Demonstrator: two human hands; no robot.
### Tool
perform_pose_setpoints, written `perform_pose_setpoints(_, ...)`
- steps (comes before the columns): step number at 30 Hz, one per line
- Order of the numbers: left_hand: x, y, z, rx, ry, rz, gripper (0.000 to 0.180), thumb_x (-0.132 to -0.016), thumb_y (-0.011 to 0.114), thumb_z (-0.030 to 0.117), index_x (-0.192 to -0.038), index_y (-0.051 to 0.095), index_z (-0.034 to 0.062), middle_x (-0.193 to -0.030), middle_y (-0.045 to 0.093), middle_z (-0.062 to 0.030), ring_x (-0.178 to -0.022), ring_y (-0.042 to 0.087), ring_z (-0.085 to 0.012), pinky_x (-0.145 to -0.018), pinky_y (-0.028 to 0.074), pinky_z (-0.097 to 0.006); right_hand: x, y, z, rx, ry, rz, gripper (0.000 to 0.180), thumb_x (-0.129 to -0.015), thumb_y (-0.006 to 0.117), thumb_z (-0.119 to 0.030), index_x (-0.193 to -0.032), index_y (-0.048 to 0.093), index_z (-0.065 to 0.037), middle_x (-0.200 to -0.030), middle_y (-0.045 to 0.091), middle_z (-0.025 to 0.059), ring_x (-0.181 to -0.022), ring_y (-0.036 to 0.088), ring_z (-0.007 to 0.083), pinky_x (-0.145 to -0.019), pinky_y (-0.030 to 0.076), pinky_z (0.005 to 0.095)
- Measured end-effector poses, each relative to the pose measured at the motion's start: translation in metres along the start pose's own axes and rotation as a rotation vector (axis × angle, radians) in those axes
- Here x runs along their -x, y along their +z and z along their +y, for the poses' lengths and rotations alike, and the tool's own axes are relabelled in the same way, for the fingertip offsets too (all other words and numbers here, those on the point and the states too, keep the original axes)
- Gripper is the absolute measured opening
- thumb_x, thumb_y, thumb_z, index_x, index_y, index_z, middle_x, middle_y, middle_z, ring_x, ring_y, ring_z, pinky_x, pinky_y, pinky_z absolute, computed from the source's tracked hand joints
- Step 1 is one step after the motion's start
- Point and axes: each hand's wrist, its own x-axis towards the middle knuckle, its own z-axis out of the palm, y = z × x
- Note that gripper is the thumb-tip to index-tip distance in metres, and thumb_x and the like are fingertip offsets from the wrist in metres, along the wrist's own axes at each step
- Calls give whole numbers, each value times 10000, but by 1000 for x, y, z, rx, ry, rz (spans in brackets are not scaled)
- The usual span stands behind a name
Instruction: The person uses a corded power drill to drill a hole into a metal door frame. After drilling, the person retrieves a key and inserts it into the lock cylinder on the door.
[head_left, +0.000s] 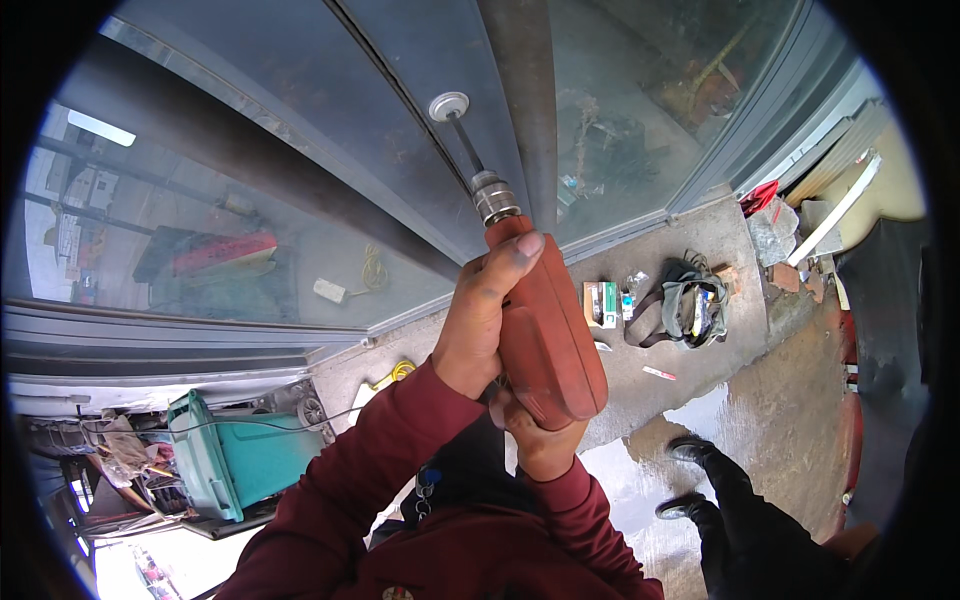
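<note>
A red-brown power drill (pixel 550 330) points up and away from me at a grey metal door frame (pixel 420 60). My left hand (pixel 485 310) is closed round the drill's body, with the thumb along its top behind the silver chuck (pixel 494 197). Under the rear end, my right hand (pixel 545 435) is wrapped round the drill; its fingers are partly hidden. From the chuck a long thin bit (pixel 466 145) runs to a round silver fitting (pixel 449 106) on the frame. The bit's tip appears to meet that fitting.
Glass panes (pixel 640 130) flank the frame. On the ground at right lie an open tool bag (pixel 690 305) and a small green-and-white box (pixel 600 304). A person's legs (pixel 735 500) stand at lower right. A green wheeled bin (pixel 250 455) lies left, with a cable (pixel 260 425) across it.
</note>
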Motion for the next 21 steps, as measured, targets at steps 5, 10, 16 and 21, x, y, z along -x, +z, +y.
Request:
perform_pose_setpoints(5,1,-1,3,-24,-7,-14,620,-902,750,531,-1227,575,32,-1073,638,-103,-914,684,-240,-806,608,-422,1,-2,-1,51,-14,-30,588,-807,761,40,-1377,616,39,-1285,705,158,-1164,701,257,-987,532,344)
perform_pose_setpoints(10,3,1,2,-16,-11,-5,647,-894,753,549,-1228,576,23,-1049,646,-118,-899,686,-245,-803,607,-419,1,0,3,62,6,-2,575,-814,775,32,-1369,623,35,-1288,704,157,-1165,700,247,-990,533,349)
perform_pose_setpoints(16,4,0,4,-38,-12,-15,675,-885,757,564,-1228,572,12,-1031,650,-136,-883,690,-252,-795,605,-415,1,2,2,-13,2,2,575,-820,768,31,-1376,619,32,-1280,704,157,-1159,704,244,-978,538,347)
perform_pose_setpoints(21,7,0,5,131,-44,-77,605,-881,746,542,-1184,574,47,-1014,644,-127,-875,684,-261,-753,598,-417,-5,1,-10,702,-304,25,578,-798,812,-52,-1343,630,16,-1186,725,202,-1046,755,307,-885,575,363)
